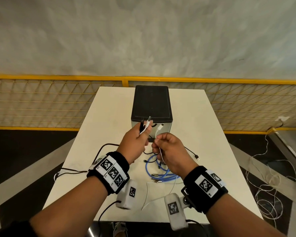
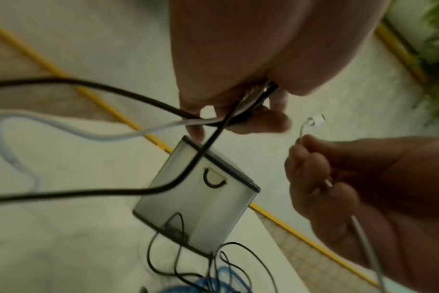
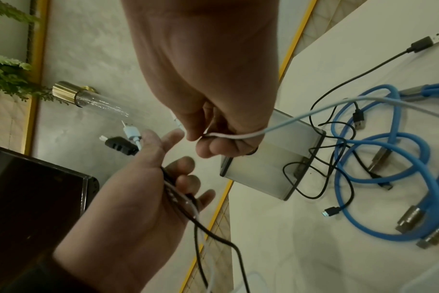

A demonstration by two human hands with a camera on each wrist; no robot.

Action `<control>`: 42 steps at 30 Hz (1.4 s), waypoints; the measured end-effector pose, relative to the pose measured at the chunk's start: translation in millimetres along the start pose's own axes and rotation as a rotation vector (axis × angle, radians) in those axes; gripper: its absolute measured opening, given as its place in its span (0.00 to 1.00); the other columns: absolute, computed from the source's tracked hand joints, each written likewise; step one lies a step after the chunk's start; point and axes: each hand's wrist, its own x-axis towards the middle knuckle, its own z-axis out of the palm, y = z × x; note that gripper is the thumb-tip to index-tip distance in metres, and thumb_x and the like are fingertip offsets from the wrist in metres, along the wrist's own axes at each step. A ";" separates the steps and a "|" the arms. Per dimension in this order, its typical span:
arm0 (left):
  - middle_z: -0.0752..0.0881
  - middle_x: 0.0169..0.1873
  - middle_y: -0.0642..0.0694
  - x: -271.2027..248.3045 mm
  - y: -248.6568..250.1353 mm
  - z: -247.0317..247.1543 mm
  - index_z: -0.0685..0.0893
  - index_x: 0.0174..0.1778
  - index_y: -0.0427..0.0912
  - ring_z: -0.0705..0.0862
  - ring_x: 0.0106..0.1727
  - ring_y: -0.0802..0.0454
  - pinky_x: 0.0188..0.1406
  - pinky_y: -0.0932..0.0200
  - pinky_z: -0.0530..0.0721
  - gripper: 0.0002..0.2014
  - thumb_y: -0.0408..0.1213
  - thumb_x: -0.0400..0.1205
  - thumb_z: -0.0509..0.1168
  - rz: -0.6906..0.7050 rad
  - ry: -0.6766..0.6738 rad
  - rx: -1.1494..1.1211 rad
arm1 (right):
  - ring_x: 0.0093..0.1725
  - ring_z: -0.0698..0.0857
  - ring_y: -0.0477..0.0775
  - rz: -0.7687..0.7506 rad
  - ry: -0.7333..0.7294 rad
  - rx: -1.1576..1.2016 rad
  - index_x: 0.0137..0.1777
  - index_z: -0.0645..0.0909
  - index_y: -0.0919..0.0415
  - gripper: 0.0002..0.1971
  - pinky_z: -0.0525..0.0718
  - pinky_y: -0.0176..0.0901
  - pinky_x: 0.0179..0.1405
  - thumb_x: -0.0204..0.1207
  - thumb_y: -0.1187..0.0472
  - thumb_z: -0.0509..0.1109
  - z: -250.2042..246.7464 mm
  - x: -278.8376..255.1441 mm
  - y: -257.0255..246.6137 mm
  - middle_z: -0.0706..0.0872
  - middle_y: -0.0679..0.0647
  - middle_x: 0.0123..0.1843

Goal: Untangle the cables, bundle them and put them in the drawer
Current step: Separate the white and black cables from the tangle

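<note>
My left hand [image 1: 143,132] is raised over the white table [image 1: 217,151] and grips the plug ends of a black cable [image 2: 93,89] and a white cable [image 2: 108,136]. Just to its right, my right hand [image 1: 156,141] pinches another white cable [image 1: 158,132] below its connector [image 1: 162,125], which points up. The rest of that cable trails under my palm. A blue cable [image 1: 158,170] lies looped on the table below my hands, tangled with thin black cables [image 3: 321,150]. The black-topped drawer box [image 1: 151,103] stands behind, its drawers closed.
A black USB plug [image 1: 197,156] lies on the table at the right. A yellow mesh fence [image 1: 41,100] runs behind the table. Loose white cords [image 1: 266,194] lie on the floor to the right. Something clear and flat [image 1: 152,194] rests near the front edge.
</note>
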 end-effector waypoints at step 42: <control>0.90 0.41 0.43 -3.8 -5.4 10.3 0.89 0.55 0.42 0.82 0.38 0.49 0.43 0.50 0.81 0.13 0.44 0.88 0.61 -0.252 -0.115 -0.502 | 0.30 0.85 0.49 -0.136 -0.040 -0.139 0.50 0.85 0.74 0.04 0.86 0.39 0.32 0.76 0.74 0.71 4.5 -15.7 -13.6 0.91 0.50 0.40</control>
